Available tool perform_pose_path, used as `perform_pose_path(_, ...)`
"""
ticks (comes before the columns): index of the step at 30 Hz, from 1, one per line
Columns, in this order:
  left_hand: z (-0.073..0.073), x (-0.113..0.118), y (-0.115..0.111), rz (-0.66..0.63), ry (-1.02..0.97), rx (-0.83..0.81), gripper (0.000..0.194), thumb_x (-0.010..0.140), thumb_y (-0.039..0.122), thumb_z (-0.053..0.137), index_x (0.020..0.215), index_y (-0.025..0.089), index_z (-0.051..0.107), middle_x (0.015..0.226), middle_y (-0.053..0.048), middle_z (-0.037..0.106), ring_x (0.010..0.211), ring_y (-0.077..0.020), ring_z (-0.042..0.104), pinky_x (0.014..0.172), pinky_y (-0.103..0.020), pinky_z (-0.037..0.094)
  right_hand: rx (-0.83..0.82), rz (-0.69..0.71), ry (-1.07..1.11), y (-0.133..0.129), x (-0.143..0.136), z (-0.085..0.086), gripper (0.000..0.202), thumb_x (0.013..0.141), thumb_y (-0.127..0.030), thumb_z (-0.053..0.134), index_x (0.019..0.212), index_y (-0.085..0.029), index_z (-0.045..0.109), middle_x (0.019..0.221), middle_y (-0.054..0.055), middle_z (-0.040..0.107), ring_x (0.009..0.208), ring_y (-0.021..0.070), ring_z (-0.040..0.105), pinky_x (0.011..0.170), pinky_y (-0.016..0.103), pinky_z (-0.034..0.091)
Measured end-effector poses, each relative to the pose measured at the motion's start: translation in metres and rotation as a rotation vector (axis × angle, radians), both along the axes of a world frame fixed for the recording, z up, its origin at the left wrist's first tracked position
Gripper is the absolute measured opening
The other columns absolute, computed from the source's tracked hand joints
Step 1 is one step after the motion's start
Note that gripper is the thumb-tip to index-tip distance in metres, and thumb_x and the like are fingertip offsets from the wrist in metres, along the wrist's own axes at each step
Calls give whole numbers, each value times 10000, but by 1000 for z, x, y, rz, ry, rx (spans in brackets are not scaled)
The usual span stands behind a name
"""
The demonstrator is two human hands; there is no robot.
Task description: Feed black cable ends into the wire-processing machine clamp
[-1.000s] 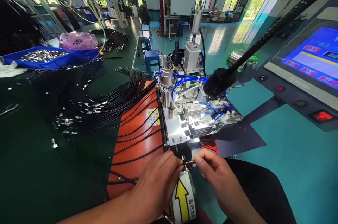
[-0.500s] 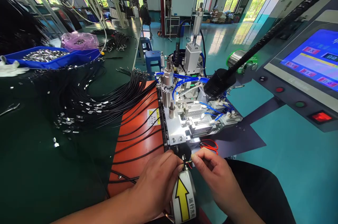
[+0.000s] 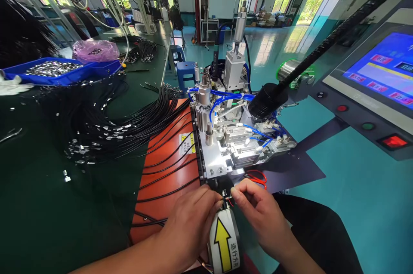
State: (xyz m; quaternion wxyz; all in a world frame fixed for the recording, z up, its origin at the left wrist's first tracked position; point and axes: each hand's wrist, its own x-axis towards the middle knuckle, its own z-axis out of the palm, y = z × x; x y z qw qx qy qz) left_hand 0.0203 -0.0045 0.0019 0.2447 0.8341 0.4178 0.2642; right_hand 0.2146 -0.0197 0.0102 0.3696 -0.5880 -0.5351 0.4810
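Note:
My left hand [image 3: 195, 216] is closed in a pinch on a thin cable, just above the machine's front end. From its fingertips the cable's bared end [image 3: 227, 198] sticks out, with a short red wire hanging below. My right hand [image 3: 260, 213] pinches the tip of those fine wires from the other side; its fingers partly hide them. Right below the hands is a white rounded housing [image 3: 225, 241] with a yellow arrow. Several black cables [image 3: 171, 170] lie in spaced rows across the orange-red panel [image 3: 167, 188] left of my hands.
Ahead stands a metal machine [image 3: 238, 149] with blue air tubes and a black flexible lamp arm [image 3: 309, 59]. A control screen [image 3: 383, 72] is at the right. Left, a green table [image 3: 38, 222] bears a bundle of black cables [image 3: 129, 132] and a blue tray [image 3: 106, 72] of small metal parts.
My right fingertips have shifted slightly left, closer to my left hand, along the wire ends. Both hands keep their pinch, and the view has moved a little.

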Motion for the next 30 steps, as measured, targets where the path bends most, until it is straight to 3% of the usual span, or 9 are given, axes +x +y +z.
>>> perform_pose_path(10, 0, -6, 1, -16, -91, -19, 239, 1009, 132, 460, 1147, 227, 630, 982, -54, 581, 864, -168, 594, 734, -269, 528, -26, -55, -25, 3, -11, -13, 303, 988, -437, 500, 814, -208, 596, 760, -2, 593, 713, 171, 555, 638, 272, 446)
perform_pose_path(30, 2, -4, 0, 22, 35, 79, 269, 944, 87, 459, 1100, 218, 634, 1013, -72, 623, 865, -215, 635, 734, -337, 571, -25, -85, -63, 4, -15, -24, 285, 978, -437, 514, 827, -217, 613, 802, 8, 639, 742, 186, 591, 678, 285, 460)
